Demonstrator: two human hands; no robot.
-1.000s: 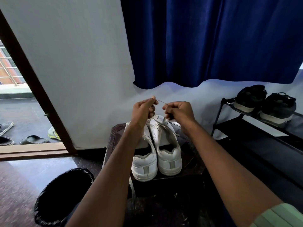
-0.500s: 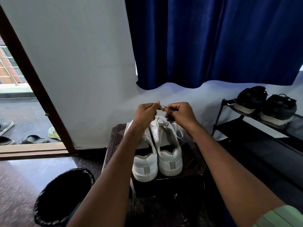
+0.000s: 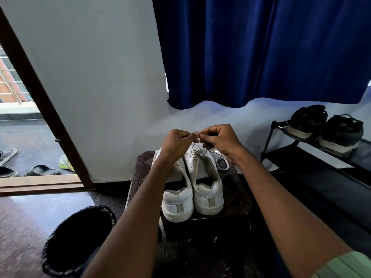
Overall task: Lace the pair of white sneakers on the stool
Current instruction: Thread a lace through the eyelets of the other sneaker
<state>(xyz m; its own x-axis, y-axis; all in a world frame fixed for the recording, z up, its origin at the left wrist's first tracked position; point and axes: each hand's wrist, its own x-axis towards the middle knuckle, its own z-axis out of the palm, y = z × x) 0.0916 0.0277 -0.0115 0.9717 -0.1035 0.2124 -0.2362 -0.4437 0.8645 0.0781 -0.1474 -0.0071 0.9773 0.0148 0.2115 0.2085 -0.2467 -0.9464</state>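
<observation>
Two white sneakers are set side by side on a dark square stool (image 3: 240,199), heels toward the near edge and toes toward the far edge by the wall, so that each long axis runs from near to far. The left sneaker (image 3: 177,203) and the right sneaker (image 3: 208,194) are touching along their inner sides. Smooth leather-like uppers, padded collars, thick rubbery soles and a grey tab on each heel are seen. The stool top is dark brown with a patterned border.

A thin white lace (image 3: 195,146) is drawn up from the eyelets of the right sneaker to the hands, which are held together above the toes. The lace end is pinched by the left hand (image 3: 176,144) between thumb and curled fingers, and it is likewise pinched by the right hand (image 3: 220,140), fingertips meeting. A loose loop of lace lies over the far right part of the stool.

A black-lined bin (image 3: 78,239) stands on the floor off the near left corner. A black shoe rack (image 3: 313,157) carrying dark shoes (image 3: 325,127) is seen to the right, beneath a blue curtain (image 3: 261,51).
</observation>
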